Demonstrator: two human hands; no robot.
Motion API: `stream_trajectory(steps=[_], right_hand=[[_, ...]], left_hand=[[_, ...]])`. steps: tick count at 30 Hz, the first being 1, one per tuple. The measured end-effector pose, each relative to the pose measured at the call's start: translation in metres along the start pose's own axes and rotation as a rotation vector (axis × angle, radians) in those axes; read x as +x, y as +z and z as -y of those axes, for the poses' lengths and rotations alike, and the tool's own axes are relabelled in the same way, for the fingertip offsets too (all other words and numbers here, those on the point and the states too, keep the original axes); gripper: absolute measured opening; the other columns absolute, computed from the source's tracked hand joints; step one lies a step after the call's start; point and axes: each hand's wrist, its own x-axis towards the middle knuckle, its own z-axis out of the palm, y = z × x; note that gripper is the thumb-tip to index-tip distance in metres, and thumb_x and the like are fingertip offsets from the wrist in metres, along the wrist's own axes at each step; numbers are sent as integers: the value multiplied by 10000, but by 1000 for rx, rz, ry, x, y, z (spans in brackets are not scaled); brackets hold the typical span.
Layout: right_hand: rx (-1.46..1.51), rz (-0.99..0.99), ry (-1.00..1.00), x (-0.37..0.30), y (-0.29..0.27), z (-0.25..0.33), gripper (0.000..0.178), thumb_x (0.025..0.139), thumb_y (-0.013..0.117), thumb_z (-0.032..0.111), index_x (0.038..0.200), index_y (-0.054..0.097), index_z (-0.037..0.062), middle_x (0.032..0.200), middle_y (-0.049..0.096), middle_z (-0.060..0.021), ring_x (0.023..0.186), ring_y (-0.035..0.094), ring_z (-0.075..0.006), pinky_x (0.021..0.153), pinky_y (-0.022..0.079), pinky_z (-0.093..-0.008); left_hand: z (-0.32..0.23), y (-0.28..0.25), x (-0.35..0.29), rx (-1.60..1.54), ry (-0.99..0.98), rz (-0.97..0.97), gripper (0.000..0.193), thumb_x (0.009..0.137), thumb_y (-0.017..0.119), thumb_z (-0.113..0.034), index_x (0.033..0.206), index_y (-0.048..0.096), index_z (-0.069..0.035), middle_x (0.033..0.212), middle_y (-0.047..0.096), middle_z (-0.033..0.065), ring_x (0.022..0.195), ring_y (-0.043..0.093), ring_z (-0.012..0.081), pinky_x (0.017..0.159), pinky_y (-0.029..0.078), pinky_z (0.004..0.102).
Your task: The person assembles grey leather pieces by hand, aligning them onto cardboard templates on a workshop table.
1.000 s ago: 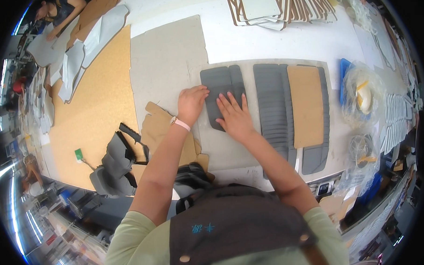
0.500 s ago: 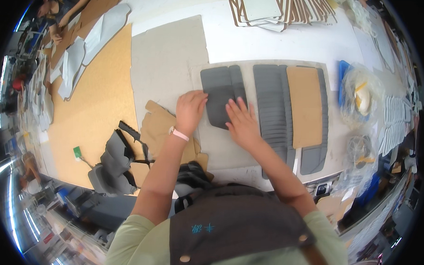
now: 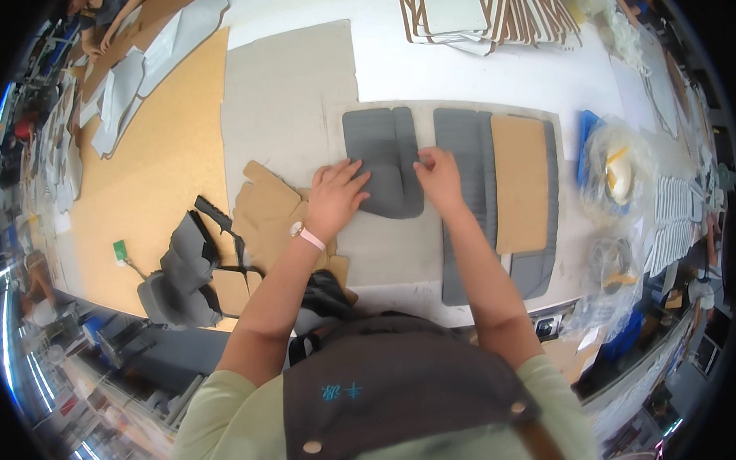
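In front of me on the grey board (image 3: 291, 97) lies a grey padded panel (image 3: 379, 137) with stitched ribs and a lengthwise seam. Its lower part looks smooth and slightly bulged. My left hand (image 3: 334, 198) rests with fingers spread on the panel's lower left edge. At the opposite edge, the thumb and fingertips of my right hand (image 3: 441, 180) pinch the panel's side. Right of that hand lies a larger grey ribbed panel (image 3: 462, 136), and a tan flat board (image 3: 521, 183) sits on top of the grey ribbed material there.
Tan card pieces (image 3: 263, 202) and dark grey scraps (image 3: 188, 260) lie at the left. A stack of white brown-edged panels (image 3: 453, 10) stands at the far side. Clear plastic bags (image 3: 621, 166) and a blue tray (image 3: 587, 132) sit on the right. Another person (image 3: 108, 14) works at far left.
My right hand has lifted off the panel's surface and moved to its right edge, fingers now pinched. The left hand has spread its fingers onto the panel's edge. The view has shifted slightly.
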Motion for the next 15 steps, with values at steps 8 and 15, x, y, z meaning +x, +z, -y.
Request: stream_trajectory(steps=[8,15], right_hand=[[-95,81,101,-7,7,-7,148,813,675,174,827,611,41,818,601,-132,764,600,-305,692,480,-399],[-175,32,97,-8,9,0,183,828,657,186,782,583,25,791,615,-156,751,604,-354,678,477,-438]], left_hand=[[5,3,-4,11,-6,50,325,819,688,-250,1121,671,-132,1299,575,50,1225,504,220,1042,330,422],[5,2,-1,5,6,48,327,811,694,-245,1118,673,-134,1294,579,50,1218,511,223,1041,333,417]])
